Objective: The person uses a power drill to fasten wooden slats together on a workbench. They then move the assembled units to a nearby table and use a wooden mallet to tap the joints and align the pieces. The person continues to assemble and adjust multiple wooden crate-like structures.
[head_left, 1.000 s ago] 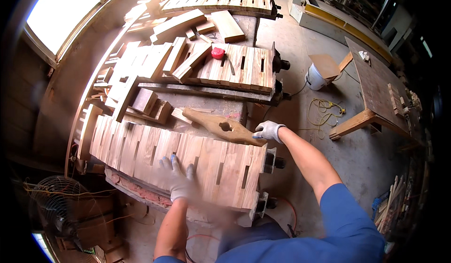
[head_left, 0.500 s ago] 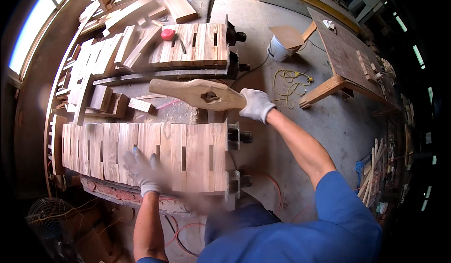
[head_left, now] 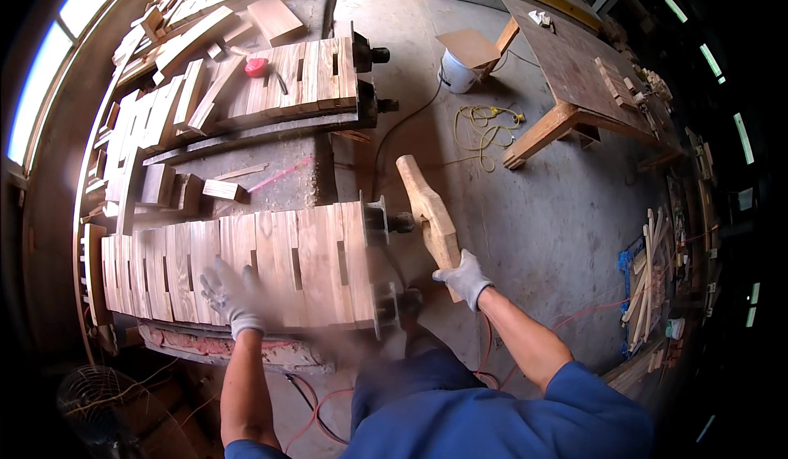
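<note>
My left hand (head_left: pixel 232 299), in a pale work glove, is open with its fingers spread over the front row of upright wooden blocks (head_left: pixel 275 233). Whether its palm touches the wood I cannot tell. Narrow dark slots show between the blocks, and a metal clamp end (head_left: pixel 376 223) stands at the row's right end. Past that end, above the floor, my gloved right hand (head_left: pixel 466 279) is closed round the near end of a shaped wooden club (head_left: pixel 437 225). The club has a wide middle with a dark hole, and its narrower end points away from me.
Behind lies a second clamped row (head_left: pixel 320 69) with a red round object (head_left: pixel 256 68) on it. Loose blocks (head_left: pixel 222 190) lie between the rows. At right are a wooden table (head_left: pixel 566 57), a lidded white bucket (head_left: pixel 456 73), and a yellow cord (head_left: pixel 484 131). A fan (head_left: pixel 94 393) stands lower left.
My right hand has come nearer to me, swinging the club from crosswise above the blocks to pointing away, right of the row. My left hand stays spread over the blocks. The view has shifted slightly.
</note>
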Available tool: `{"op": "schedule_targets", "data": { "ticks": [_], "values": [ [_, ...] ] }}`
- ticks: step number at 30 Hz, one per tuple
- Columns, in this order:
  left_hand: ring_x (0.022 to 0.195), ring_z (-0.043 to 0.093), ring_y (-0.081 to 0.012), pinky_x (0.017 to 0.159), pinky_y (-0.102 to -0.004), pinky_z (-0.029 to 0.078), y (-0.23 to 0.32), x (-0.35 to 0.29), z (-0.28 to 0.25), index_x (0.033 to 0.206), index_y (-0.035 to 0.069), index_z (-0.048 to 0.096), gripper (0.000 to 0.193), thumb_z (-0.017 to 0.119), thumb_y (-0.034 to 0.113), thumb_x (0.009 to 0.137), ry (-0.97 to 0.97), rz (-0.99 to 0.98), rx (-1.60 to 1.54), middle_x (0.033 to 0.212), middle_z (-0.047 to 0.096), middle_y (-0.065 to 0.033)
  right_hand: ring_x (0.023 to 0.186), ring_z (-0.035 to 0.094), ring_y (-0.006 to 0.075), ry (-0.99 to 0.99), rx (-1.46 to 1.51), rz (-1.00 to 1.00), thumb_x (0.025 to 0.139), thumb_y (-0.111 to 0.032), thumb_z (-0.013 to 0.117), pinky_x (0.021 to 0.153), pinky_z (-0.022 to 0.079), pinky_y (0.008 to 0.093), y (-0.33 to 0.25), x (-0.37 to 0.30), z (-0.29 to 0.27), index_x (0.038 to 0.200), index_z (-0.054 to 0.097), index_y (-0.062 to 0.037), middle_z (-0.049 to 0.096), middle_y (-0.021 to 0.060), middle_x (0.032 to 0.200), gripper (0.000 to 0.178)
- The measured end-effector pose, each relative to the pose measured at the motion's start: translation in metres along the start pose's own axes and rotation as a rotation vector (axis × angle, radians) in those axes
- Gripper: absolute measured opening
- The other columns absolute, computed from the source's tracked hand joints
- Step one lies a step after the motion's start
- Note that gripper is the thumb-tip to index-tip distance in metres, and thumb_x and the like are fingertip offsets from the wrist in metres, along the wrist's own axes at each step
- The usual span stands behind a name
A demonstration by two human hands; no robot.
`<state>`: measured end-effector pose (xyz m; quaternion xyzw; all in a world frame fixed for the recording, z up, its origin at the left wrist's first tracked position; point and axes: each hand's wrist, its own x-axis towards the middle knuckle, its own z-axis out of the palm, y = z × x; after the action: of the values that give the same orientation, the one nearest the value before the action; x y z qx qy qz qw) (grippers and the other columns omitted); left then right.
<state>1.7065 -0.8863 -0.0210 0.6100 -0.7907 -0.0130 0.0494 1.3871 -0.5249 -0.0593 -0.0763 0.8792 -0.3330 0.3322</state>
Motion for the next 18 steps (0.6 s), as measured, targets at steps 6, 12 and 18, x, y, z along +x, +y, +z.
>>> {"op": "schedule_targets", "data": {
  "ticks": [6, 12, 18],
  "values": [
    [0.159, 0.023, -0.0431, 0.129, -0.0575, 0.017, -0.001, -0.002, -0.001, 0.161, 0.009, 0.044, 0.075, 0.057, 0.056, 0.104, 0.004, -0.011, -0.015, 0.169, 0.032, -0.0249, 0.098, 0.073, 0.0407, -0.041, -0.175, -0.003, 0.077, -0.026, 0.083, 0.089, 0.058, 0.0489, -0.076, -0.03, 0.002, 0.118, 0.055, 0.0004, 0.073, 0.0257, 0.104, 0.055],
    [0.159, 0.023, -0.0434, 0.129, -0.058, 0.017, -0.003, -0.002, 0.001, 0.161, 0.009, 0.043, 0.076, 0.056, 0.057, 0.104, 0.002, -0.006, 0.009, 0.17, 0.031, -0.0248, 0.098, 0.074, 0.0402, -0.044, -0.155, 0.003, 0.078, -0.027, 0.083, 0.087, 0.059, 0.0479, -0.095, -0.042, 0.006, 0.119, 0.055, 0.002, 0.073, 0.0269, 0.105, 0.057],
    [0.159, 0.023, -0.0432, 0.129, -0.0584, 0.018, -0.001, -0.004, -0.003, 0.161, 0.01, 0.043, 0.077, 0.056, 0.059, 0.103, 0.012, -0.001, 0.004, 0.171, 0.031, -0.0233, 0.098, 0.074, 0.0333, -0.009, 0.0, -0.056, 0.08, -0.026, 0.085, 0.086, 0.059, 0.0433, -0.056, -0.026, 0.028, 0.119, 0.057, 0.0064, 0.073, 0.0254, 0.106, 0.058]
  ]
}}
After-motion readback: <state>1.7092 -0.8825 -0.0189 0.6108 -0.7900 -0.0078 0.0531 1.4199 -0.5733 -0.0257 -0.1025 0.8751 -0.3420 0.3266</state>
